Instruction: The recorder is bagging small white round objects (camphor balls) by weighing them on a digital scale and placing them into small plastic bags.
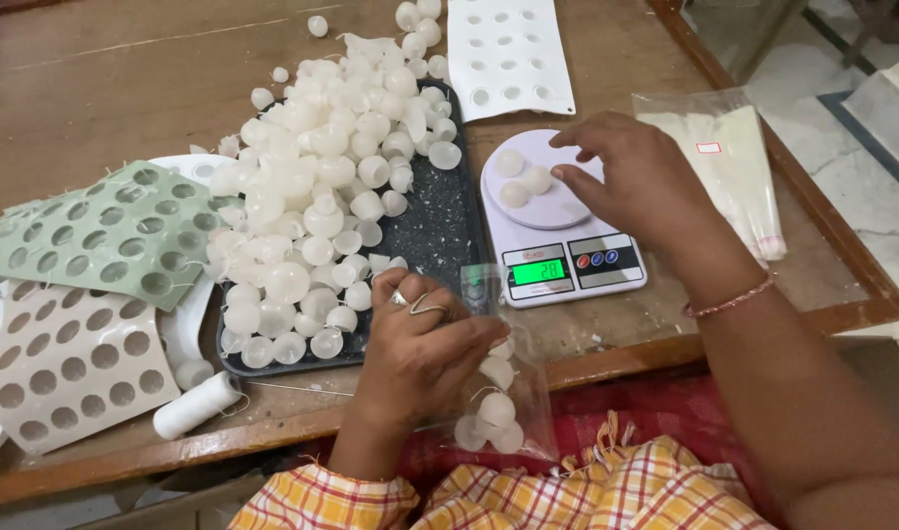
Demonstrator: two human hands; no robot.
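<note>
Head view: the left hand (420,339) pinched open a clear plastic bag (499,393) holding a few white half-shells, while the right hand (631,172), fingers loosely curled, reached for three shells (524,179) on a digital scale (557,221). Most shells remained heaped on the dark tray (440,226), moulds (106,236) lying across the counter (106,79).

Left hand (415,358) pinched; right hand (631,177) spread

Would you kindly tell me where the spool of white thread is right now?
In the head view, the spool of white thread lies at lower left on the table edge, below the dark tray, beside the beige mould.
</note>
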